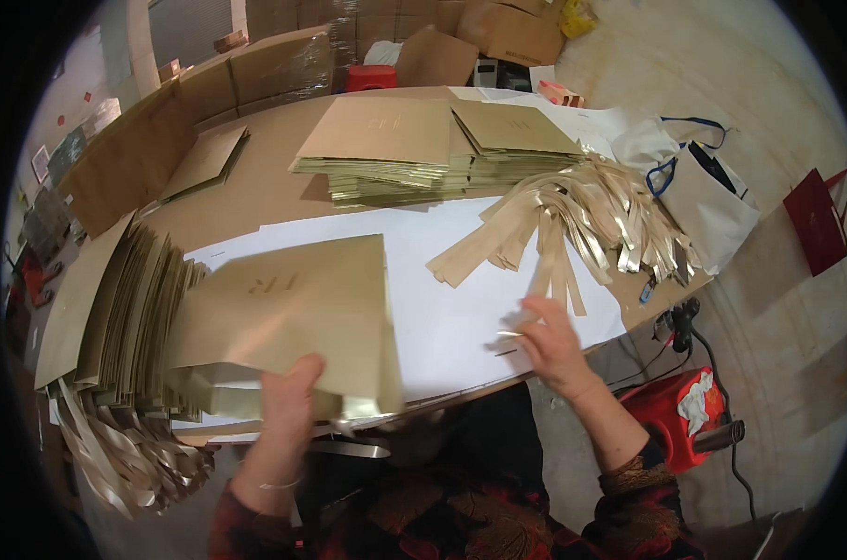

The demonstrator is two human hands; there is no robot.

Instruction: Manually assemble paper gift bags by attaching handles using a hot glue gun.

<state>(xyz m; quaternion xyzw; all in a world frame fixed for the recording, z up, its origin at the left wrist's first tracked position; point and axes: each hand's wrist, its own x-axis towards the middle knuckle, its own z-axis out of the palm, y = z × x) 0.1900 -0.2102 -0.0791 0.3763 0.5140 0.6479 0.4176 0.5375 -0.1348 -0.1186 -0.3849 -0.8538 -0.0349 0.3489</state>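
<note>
A large flat gold paper bag point(288, 308) is held by the left hand point(289, 399) at its near edge, with the thumb pressed on the upper face and the fingers hidden beneath. The bag is held over the left part of the white paper sheet point(442, 350) on the brown worktop point(272, 201), just beside an upright row of gold paper bags point(129, 313), from which loose shiny ribbons point(129, 457) are hung over the edge. The right hand point(552, 350) is held apart from the bag, its fingers loosely curled. A thin pale object point(509, 334) is seen at the fingertips, but whether it is pinched cannot be told through the blur. Beyond that hand, a spread heap of flat gold ribbons point(582, 219) is laid near stacked gold bags point(386, 140).

The step in hand is judged to be the handling of one bag around its ribbon fitting; whether the ribbon is already fastened cannot be told. For the next move, the near edge probably needs to be kept steady and any ribbon kept from being snagged.
</note>
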